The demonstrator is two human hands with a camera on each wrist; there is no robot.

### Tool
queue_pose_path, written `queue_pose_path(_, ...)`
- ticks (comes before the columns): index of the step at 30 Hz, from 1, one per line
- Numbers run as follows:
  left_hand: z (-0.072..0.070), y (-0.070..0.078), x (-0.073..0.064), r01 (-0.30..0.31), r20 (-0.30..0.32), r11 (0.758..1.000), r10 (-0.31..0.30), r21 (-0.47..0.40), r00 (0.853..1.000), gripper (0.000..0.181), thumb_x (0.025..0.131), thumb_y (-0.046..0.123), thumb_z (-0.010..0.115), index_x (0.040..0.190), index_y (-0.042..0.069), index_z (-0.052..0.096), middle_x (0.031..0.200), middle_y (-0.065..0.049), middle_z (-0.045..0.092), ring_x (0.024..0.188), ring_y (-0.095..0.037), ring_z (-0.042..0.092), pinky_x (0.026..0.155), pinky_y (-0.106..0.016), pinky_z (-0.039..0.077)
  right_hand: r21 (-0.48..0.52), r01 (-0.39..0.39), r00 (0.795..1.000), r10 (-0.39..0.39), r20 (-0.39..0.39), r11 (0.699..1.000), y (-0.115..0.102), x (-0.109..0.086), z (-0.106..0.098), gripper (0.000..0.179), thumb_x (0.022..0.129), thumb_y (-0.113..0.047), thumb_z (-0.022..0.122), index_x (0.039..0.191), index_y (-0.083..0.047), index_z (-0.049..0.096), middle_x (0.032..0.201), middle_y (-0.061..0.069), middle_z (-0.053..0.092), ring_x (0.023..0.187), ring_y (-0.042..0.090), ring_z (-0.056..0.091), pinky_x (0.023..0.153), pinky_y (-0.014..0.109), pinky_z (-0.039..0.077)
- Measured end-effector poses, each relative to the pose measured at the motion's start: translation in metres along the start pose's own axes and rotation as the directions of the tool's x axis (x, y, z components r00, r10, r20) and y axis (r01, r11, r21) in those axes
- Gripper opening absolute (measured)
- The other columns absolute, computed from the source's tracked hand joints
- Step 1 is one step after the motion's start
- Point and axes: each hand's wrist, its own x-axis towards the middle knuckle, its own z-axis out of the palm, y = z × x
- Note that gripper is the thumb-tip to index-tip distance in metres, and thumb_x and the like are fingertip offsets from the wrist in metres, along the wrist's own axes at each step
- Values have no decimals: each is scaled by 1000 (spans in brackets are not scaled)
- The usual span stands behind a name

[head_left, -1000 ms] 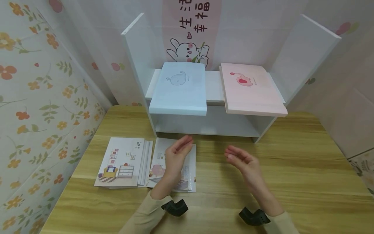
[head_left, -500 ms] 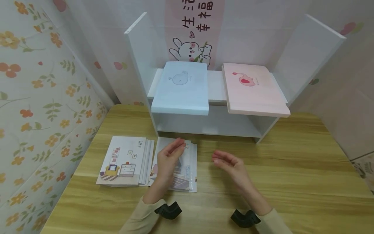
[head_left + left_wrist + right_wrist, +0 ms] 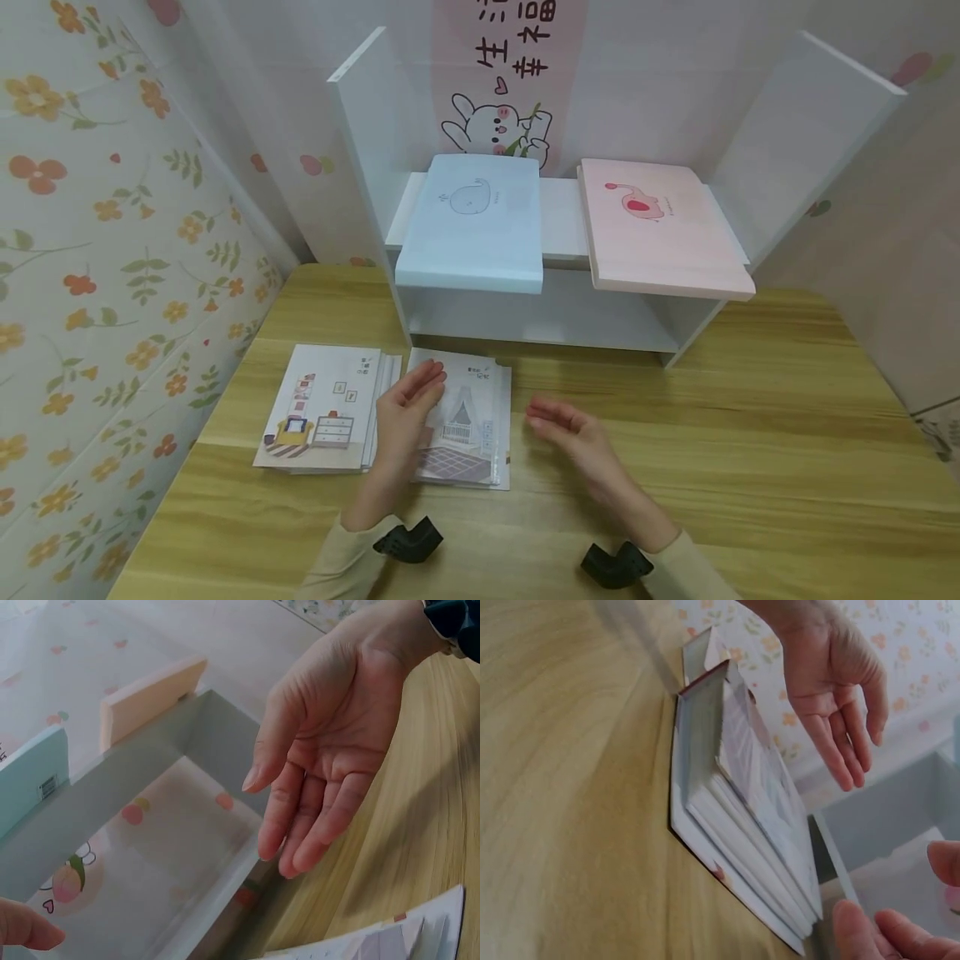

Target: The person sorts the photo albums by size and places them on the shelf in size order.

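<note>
Two low stacks of white booklets lie on the wooden table: a left stack (image 3: 318,396) with a yellow armchair and drawers on its top cover, and a right stack (image 3: 461,425) with a tiled-floor picture. My left hand (image 3: 401,421) hovers over the right stack's left side, fingers nearly straight, holding nothing. In the right wrist view, a gap shows between that left hand (image 3: 836,697) and the booklets (image 3: 750,795). My right hand (image 3: 577,433) hangs to the right of the stack, palm inward, fingers loosely extended around nothing. The left wrist view shows this right hand (image 3: 330,757) too.
A white shelf (image 3: 615,317) stands behind the stacks, with tall side panels. On its upper board lie a light-blue book (image 3: 480,233) with a whale and a pink book (image 3: 667,242) with an elephant, both overhanging the front. Floral cloth (image 3: 142,300) hangs at the left.
My left hand has moved left across the right stack, uncovering more of its cover. My right hand has moved left, closer to the stack. The head view has shifted slightly.
</note>
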Motion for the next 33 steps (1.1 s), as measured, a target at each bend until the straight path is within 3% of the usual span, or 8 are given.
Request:
queue_pose_path(6,-14,3,2,30,-27,995,-28,97,999,42,87,-8,57,128,-10,50,126,-24,55,114,-26,56,86,-17,47,3,-28,998,28,60,1000,4,1,6,47,91,-6,56,130,14,42,127,29,51,115,34,53,91,30,47)
queue_pose_path(18,-35,6,5,104,-46,980,-98,170,994,45,91,-3,54,135,-7,43,133,-21,50,122,-27,49,87,-14,44,43,-75,995,73,66,996,8,2,13,50,93,-8,52,133,17,36,133,33,43,120,36,48,101,40,40)
queue_pose_path(21,-39,5,4,123,-46,971,-116,206,992,46,92,-2,51,136,-9,40,135,-23,47,125,-28,46,93,-19,42,69,-104,992,99,78,992,8,2,15,51,93,-9,51,133,17,34,134,33,42,122,36,46,102,41,38)
queue_pose_path(26,-46,5,2,195,-36,925,-194,325,980,48,94,6,51,137,-9,38,136,-23,46,128,-29,42,104,-33,35,110,-143,985,131,109,984,9,3,16,51,95,-8,49,136,17,31,137,33,38,125,37,42,104,40,35)
queue_pose_path(33,-53,3,1,251,-2,912,-264,326,964,47,95,8,49,136,-13,38,137,-26,43,128,-30,40,104,-38,34,128,-164,983,151,106,978,11,6,16,50,94,-6,47,135,17,31,137,33,38,125,36,42,102,40,38)
